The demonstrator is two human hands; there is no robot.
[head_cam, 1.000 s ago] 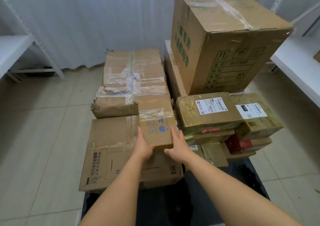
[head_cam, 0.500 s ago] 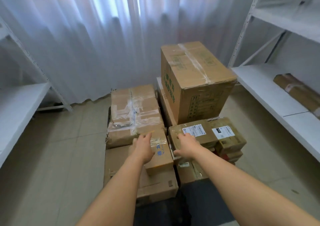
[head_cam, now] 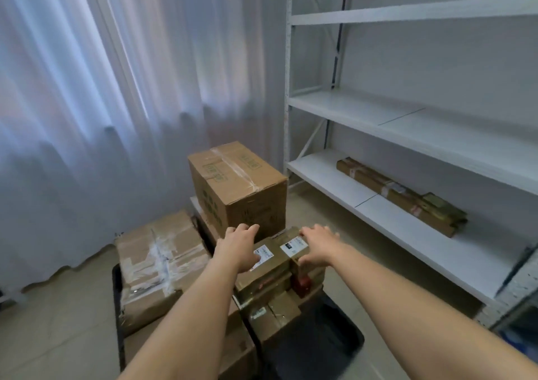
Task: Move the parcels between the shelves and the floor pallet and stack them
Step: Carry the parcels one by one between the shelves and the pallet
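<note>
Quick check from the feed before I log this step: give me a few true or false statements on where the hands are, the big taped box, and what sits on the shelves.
1. Both hands, left hand and right hand, are over the two labelled parcels. True.
2. The big taped box stands on the lowest shelf. False: it is on the stack on the floor pallet, left of the shelving.
3. A long flat parcel lies on the lowest shelf. True.
4. The left hand grips the crumpled taped parcel. False: that parcel sits untouched, left of the arm.
5. The middle shelf carries three boxes. False: none show on it.
</note>
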